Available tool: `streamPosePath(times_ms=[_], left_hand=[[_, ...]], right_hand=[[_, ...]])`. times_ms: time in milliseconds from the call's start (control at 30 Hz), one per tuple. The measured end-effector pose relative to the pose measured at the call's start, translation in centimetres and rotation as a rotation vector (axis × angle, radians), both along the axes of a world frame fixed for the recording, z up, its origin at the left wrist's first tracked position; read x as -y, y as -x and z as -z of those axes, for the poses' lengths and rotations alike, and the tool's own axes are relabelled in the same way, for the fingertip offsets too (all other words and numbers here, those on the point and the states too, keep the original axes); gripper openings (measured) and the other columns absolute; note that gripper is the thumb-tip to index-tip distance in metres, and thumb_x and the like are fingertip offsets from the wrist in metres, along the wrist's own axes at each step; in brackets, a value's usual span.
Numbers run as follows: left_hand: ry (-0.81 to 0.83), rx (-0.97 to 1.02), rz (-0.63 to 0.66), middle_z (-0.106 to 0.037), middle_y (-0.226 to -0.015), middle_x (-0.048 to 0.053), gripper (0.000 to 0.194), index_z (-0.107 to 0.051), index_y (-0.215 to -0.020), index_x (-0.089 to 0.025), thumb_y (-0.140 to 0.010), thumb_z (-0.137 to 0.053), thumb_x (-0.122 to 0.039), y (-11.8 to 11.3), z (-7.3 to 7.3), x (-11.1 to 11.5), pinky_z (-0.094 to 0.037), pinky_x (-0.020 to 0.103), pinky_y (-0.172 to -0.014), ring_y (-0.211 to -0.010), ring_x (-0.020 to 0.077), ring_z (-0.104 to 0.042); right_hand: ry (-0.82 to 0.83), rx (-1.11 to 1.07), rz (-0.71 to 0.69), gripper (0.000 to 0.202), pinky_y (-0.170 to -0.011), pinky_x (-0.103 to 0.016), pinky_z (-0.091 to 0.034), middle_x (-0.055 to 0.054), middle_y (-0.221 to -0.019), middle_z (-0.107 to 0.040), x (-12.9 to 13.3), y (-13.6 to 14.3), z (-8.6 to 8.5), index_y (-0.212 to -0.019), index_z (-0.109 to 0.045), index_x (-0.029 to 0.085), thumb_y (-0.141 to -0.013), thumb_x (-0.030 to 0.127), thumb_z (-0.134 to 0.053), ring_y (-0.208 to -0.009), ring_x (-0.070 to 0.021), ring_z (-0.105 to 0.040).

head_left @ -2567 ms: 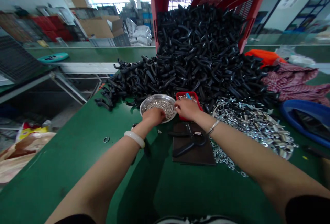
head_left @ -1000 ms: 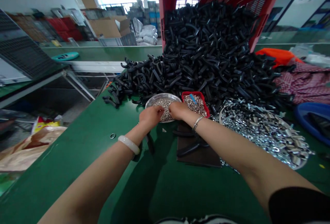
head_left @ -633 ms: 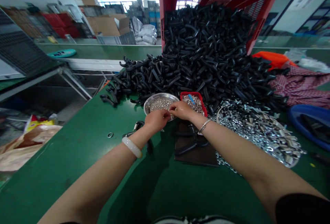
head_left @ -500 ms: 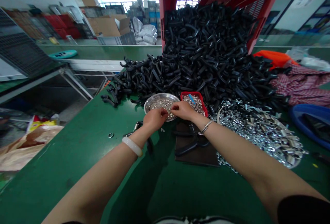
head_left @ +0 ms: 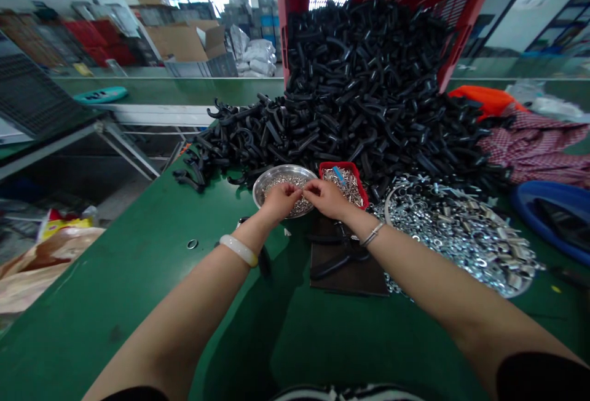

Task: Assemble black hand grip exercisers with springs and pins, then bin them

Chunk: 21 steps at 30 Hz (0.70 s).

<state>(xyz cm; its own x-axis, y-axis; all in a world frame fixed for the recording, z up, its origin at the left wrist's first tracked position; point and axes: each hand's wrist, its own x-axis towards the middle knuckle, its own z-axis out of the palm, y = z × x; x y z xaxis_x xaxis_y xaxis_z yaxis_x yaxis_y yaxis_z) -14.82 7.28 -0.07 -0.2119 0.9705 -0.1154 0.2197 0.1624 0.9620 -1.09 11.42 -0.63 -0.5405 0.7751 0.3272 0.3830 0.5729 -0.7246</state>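
Note:
My left hand [head_left: 281, 200] and my right hand [head_left: 325, 197] meet fingertip to fingertip over a round metal dish [head_left: 259, 184] filled with tiny metal parts. Both hands are closed in a pinch; whatever sits between the fingers is too small to make out. Just right of the dish is a red tray [head_left: 365, 198] of small metal pins with a blue strip on top. Below my right wrist, black-handled pliers [head_left: 338, 262] lie on a dark brown board [head_left: 350, 284]. Another black-handled tool [head_left: 264, 261] is partly hidden under my left forearm.
A heap of black curved plastic parts [head_left: 322, 124] spills from a tipped red crate [head_left: 479, 7]. At right are a pile of shiny metal pieces [head_left: 461, 235], a blue basin [head_left: 530, 195] and a checked cloth [head_left: 539, 142]. A metal ring [head_left: 192, 244] lies on the green table [head_left: 152, 272].
My left hand has moved up and right over the dish, so its fingertips now meet those of my right hand. The whole view has shifted slightly.

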Motion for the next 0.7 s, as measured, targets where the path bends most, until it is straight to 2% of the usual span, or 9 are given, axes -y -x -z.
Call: streamPosePath(times_ms=[133,267,367,567,633,700], left_hand=[[0.126,0.282,-0.004,-0.038,-0.046,-0.008,0.011,-0.051,-0.07,-0.014,-0.079,-0.054,-0.02,-1.2,-1.5,0.7,-0.017,0.016,-0.037,-0.036,0.0029,-0.031],[0.18,0.554,0.039,-0.043,-0.053,-0.006,0.011,-0.05,-0.072,-0.014,-0.081,-0.052,-0.019,-2.5,-2.8,1.4,-0.013,0.014,-0.034,-0.036,0.001,-0.032],[0.238,0.692,0.083,-0.045,-0.058,-0.005,0.009,-0.05,-0.072,-0.014,-0.081,-0.052,-0.016,-3.5,-3.2,1.9,-0.013,0.011,-0.033,-0.037,-0.0006,-0.031],[0.334,0.872,0.199,-0.041,-0.058,-0.005,0.008,-0.049,-0.073,-0.015,-0.079,-0.053,-0.014,-5.8,-2.6,2.8,-0.013,0.009,-0.033,-0.039,-0.0008,-0.032],[0.35,0.871,0.237,-0.042,-0.058,-0.005,0.007,-0.05,-0.074,-0.014,-0.079,-0.054,-0.016,-6.4,-2.7,3.1,-0.013,0.009,-0.033,-0.039,-0.0008,-0.031],[0.342,0.787,0.24,-0.043,-0.059,-0.005,0.008,-0.051,-0.074,-0.014,-0.079,-0.055,-0.019,-6.6,-2.8,3.3,-0.014,0.011,-0.034,-0.039,-0.0003,-0.031]], right_hand=[[-0.03,-0.082,0.113,0.014,-0.062,-0.025,-0.042,-0.002,-0.075,-0.063,1.3,-0.3,-0.5,-0.081,-0.061,0.015,-0.079,0.023,-0.05,-0.066,-0.0128,-0.056],[-0.056,-0.18,0.153,0.017,-0.068,-0.026,-0.044,-0.003,-0.082,-0.065,2.5,-1.7,-1.3,-0.088,-0.062,0.016,-0.08,0.026,-0.051,-0.073,-0.014,-0.059],[-0.111,-0.173,0.147,0.017,-0.073,-0.028,-0.045,-0.002,-0.085,-0.065,3.2,-3.4,-1.7,-0.088,-0.063,0.019,-0.082,0.029,-0.052,-0.08,-0.015,-0.059],[-0.212,-0.129,0.154,0.014,-0.075,-0.027,-0.044,-0.001,-0.078,-0.065,4.2,-6.2,-2.2,-0.079,-0.062,0.02,-0.082,0.03,-0.053,-0.077,-0.0145,-0.058],[-0.241,-0.113,0.181,0.015,-0.073,-0.026,-0.043,-0.001,-0.077,-0.063,4.6,-7.0,-2.2,-0.078,-0.061,0.019,-0.083,0.028,-0.051,-0.076,-0.0146,-0.057],[-0.272,-0.074,0.239,0.016,-0.073,-0.026,-0.043,-0.003,-0.079,-0.063,5.2,-8.0,-2.0,-0.081,-0.06,0.018,-0.084,0.027,-0.048,-0.077,-0.0153,-0.057]])
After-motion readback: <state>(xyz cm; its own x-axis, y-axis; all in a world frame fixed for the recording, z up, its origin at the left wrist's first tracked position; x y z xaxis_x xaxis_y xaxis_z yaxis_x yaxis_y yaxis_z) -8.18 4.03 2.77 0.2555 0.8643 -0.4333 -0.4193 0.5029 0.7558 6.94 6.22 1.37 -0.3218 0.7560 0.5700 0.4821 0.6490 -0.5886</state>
